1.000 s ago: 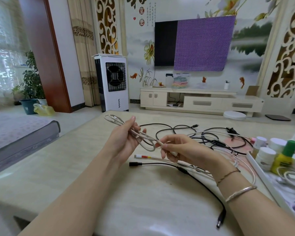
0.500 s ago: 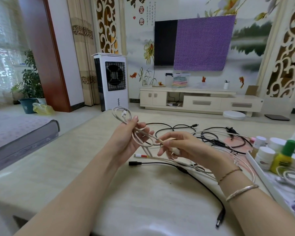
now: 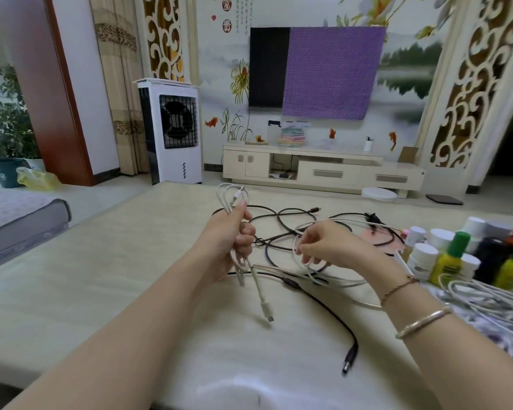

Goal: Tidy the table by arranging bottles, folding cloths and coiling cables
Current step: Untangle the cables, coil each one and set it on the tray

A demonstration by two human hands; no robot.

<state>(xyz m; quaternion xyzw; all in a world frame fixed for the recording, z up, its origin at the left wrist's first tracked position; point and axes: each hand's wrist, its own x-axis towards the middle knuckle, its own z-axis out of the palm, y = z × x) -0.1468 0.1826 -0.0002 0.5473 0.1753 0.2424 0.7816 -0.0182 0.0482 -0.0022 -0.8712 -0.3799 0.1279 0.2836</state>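
My left hand (image 3: 234,241) grips a folded white cable (image 3: 231,196) upright over the table (image 3: 116,261). Its loops stick up above my fingers and its two ends hang below, one with a plug (image 3: 266,309). My right hand (image 3: 329,247) hovers to the right, apart from that cable, fingers loosely curled over a thin white cable loop (image 3: 296,241); no grip on it shows. Tangled black cables (image 3: 281,217) lie behind both hands. A long black cable with a barrel plug (image 3: 349,358) runs across the near table.
Several bottles and white-capped jars (image 3: 451,257) stand at the right edge. Below them a bunch of white cables (image 3: 485,297) lies on a patterned cloth. A pink object (image 3: 380,236) sits under the far cables. A grey mattress (image 3: 18,223) is left of the table.
My right hand let go of the white cable and moved right. My left hand turned the folded cable upright, and its plug ends now hang free.
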